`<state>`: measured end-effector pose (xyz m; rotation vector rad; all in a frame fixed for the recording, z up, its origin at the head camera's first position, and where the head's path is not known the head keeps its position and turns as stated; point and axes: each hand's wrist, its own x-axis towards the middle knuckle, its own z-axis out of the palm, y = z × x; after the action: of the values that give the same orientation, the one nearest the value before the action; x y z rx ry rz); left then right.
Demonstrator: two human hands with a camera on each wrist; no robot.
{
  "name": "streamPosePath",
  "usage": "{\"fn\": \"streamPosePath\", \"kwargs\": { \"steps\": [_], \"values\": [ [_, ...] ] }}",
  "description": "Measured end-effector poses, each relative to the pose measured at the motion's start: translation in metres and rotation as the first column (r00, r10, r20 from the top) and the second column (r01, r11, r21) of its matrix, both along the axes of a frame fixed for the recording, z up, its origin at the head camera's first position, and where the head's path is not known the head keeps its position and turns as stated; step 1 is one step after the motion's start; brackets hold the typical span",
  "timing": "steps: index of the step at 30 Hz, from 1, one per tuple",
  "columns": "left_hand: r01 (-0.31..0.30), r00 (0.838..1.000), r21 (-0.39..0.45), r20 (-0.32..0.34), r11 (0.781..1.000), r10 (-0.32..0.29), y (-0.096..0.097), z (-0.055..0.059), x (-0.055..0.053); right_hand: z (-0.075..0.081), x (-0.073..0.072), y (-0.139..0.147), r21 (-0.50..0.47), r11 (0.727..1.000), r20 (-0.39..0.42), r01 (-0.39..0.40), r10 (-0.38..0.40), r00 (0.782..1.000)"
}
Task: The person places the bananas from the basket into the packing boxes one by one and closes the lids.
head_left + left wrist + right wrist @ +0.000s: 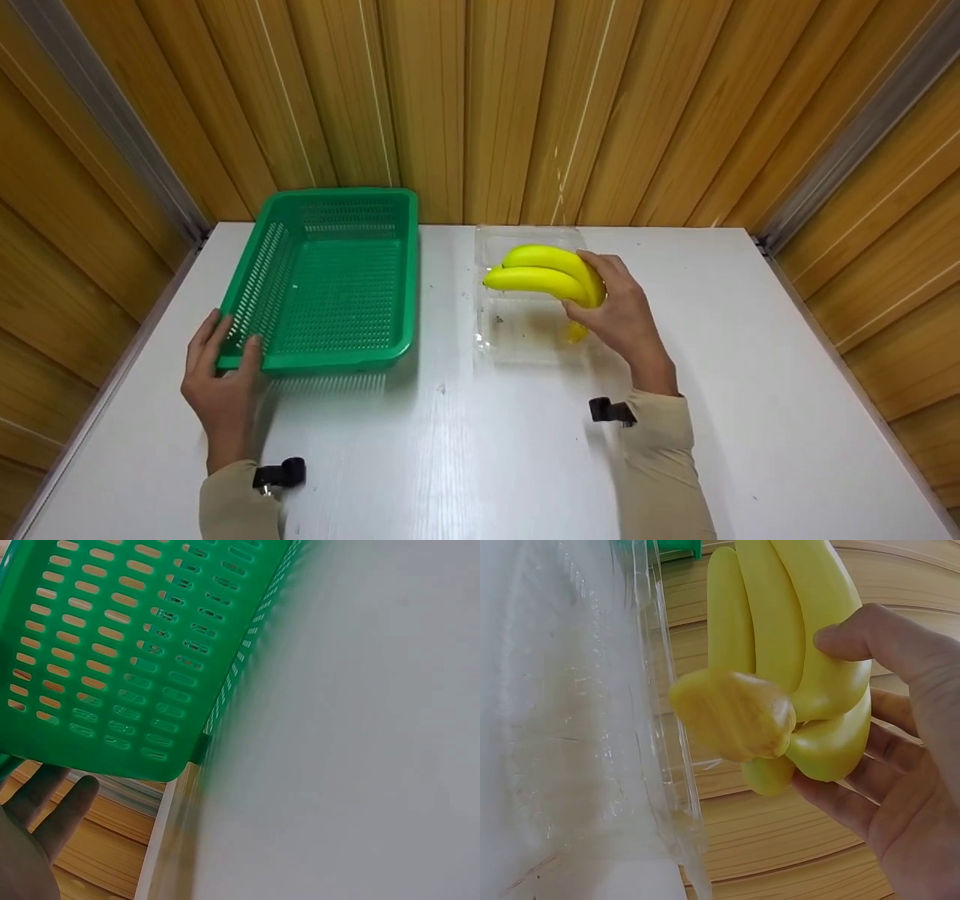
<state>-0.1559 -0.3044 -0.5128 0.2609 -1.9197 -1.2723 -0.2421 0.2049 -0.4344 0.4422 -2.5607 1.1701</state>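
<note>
A bunch of yellow bananas (536,279) is in my right hand (622,315), held over a clear plastic tray (510,352). In the right wrist view, the thumb presses one side of the bunch (772,622) and the fingers curl round behind; its thick brownish stem end points at the camera. On the left stands a green plastic basket (411,300) with slotted walls and nothing inside. My left hand (221,382) holds its near left corner, thumb at the front rim and fingers along the left side. The left wrist view shows two fingers (67,817) below the basket's wall.
Both containers stand on a white table (450,465), the tray to the right of the basket. A wood-panelled wall (502,112) rises right behind them, with similar panels at both sides. Each sleeve carries a small black camera mount (281,472).
</note>
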Motion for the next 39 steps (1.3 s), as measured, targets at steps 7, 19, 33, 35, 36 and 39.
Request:
{"fn": "streamPosePath", "kwargs": {
  "steps": [7, 19, 33, 35, 36, 39],
  "values": [
    [-0.005, 1.000, -0.022, 0.003, 1.000, 0.005, -0.001, -0.001, 0.002, 0.000, -0.002, 0.002, 0.005, 1.000, 0.028, -0.017, 0.017, 0.999],
    [-0.004, 1.000, -0.016, 0.007, 1.000, 0.005, -0.003, -0.001, 0.002, -0.003, -0.003, 0.001, 0.029, 0.999, 0.092, -0.016, 0.013, 0.996],
    [-0.001, 0.999, -0.013, -0.046, 1.000, 0.001, 0.021, 0.031, 0.013, -0.012, -0.007, 0.003, 0.038, 0.999, 0.115, -0.033, 0.028, 0.993],
    [-0.001, 0.999, -0.011, -0.048, 1.000, 0.000, 0.022, 0.032, 0.014, -0.014, -0.007, 0.004, 0.040, 0.999, 0.122, -0.035, 0.030, 0.992],
    [-0.001, 0.999, -0.010, -0.047, 1.000, 0.000, 0.022, 0.032, 0.014, -0.015, -0.007, 0.004, 0.041, 0.999, 0.129, -0.035, 0.030, 0.991],
    [0.001, 0.999, -0.015, -0.044, 1.000, -0.002, 0.021, 0.031, 0.013, -0.018, -0.008, 0.005, 0.042, 0.999, 0.161, -0.030, 0.022, 0.987]
  ]
}}
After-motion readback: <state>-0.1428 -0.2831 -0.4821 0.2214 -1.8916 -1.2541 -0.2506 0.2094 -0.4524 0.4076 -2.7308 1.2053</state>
